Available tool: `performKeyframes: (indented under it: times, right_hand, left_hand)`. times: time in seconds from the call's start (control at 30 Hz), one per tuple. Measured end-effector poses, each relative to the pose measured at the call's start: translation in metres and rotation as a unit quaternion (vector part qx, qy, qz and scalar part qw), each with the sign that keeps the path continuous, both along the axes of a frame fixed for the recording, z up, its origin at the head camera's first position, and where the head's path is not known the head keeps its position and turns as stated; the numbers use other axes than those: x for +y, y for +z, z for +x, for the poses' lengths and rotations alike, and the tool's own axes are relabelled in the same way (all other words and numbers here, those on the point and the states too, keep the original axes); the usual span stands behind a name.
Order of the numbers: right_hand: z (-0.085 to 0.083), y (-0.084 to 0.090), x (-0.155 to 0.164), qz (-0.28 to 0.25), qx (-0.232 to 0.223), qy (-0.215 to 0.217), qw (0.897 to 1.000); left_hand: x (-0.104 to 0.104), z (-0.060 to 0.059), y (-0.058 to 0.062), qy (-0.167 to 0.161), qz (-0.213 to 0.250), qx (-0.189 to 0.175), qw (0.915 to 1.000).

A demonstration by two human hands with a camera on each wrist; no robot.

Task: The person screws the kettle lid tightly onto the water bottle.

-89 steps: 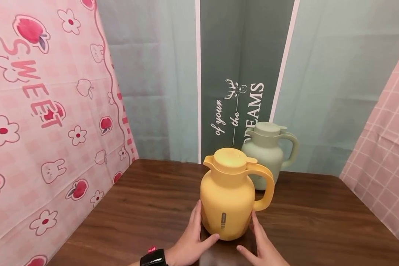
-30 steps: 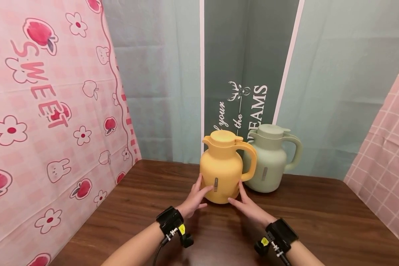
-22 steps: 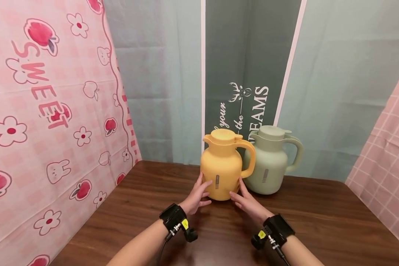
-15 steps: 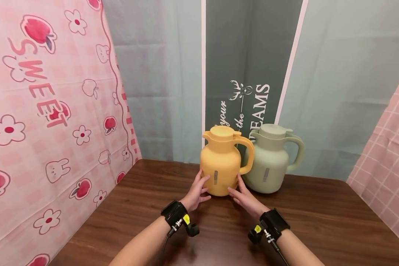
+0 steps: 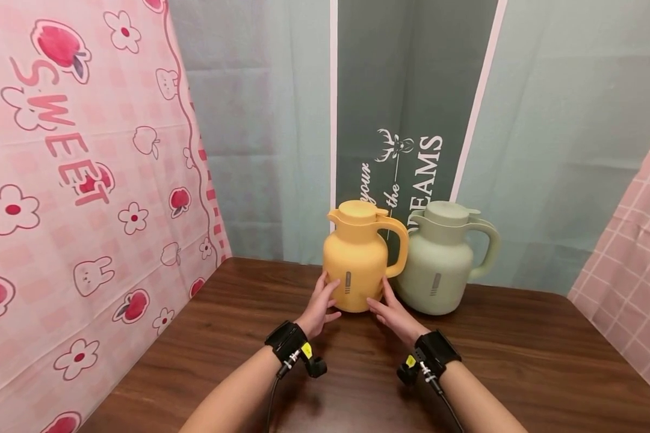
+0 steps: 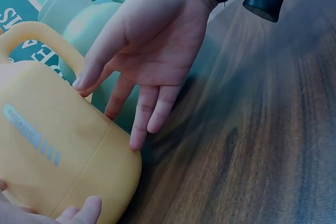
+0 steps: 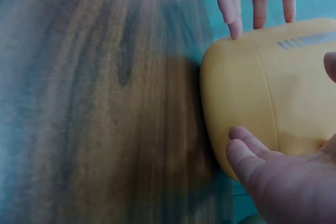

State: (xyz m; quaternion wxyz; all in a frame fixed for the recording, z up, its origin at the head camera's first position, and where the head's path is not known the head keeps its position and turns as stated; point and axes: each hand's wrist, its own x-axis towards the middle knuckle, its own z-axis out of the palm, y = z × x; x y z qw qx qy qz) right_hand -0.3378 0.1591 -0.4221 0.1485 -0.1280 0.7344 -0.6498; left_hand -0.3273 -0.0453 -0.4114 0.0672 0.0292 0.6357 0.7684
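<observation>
From the head view I see my left hand (image 5: 318, 304) and right hand (image 5: 392, 310) set with straight fingers against the lower sides of the yellow jug (image 5: 357, 264), touching it without curling round it. The jug stands upright on the wooden table (image 5: 238, 325) near the back, with the green jug (image 5: 443, 264) just beside it on its right; I cannot tell whether the two touch. Only this view shows both lids, both loop handles and the hanging cloths: a pink one (image 5: 76, 198) printed with flowers and fruit on the left, a grey-green banner (image 5: 406, 114) with white lettering behind.

The left wrist camera shows the other hand up close, fingertips (image 6: 137, 141) resting on the jug's matte, rounded shell near a small grey label (image 6: 23, 127). The right wrist camera shows the smooth bulging base meeting the dark, streaky wood grain
</observation>
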Motion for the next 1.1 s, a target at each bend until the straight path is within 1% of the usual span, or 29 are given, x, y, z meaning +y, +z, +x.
performKeyframes:
  times: [0.17,0.33,0.67,0.9,1.1]
  right_hand:
    - [-0.01,-0.001,-0.002,0.002,0.001,0.0,1.0]
    - [-0.016,0.0,-0.007,-0.008,-0.019,-0.006,1.0]
    - [-0.023,-0.002,-0.012,-0.034,-0.022,-0.017,0.999]
    - [-0.026,-0.002,-0.015,-0.041,-0.022,-0.032,0.998]
    - [-0.029,-0.001,-0.017,-0.037,-0.023,-0.036,0.998]
  left_hand:
    - [0.001,-0.006,-0.003,0.009,0.008,-0.001,0.9999]
    - [0.0,-0.013,-0.002,0.015,0.002,0.003,0.9999]
    - [-0.003,-0.026,-0.005,0.007,-0.013,0.006,0.9999]
    - [0.0,-0.031,-0.006,0.013,-0.039,0.015,0.999]
    - [0.001,-0.033,-0.006,0.021,-0.037,0.009,0.999]
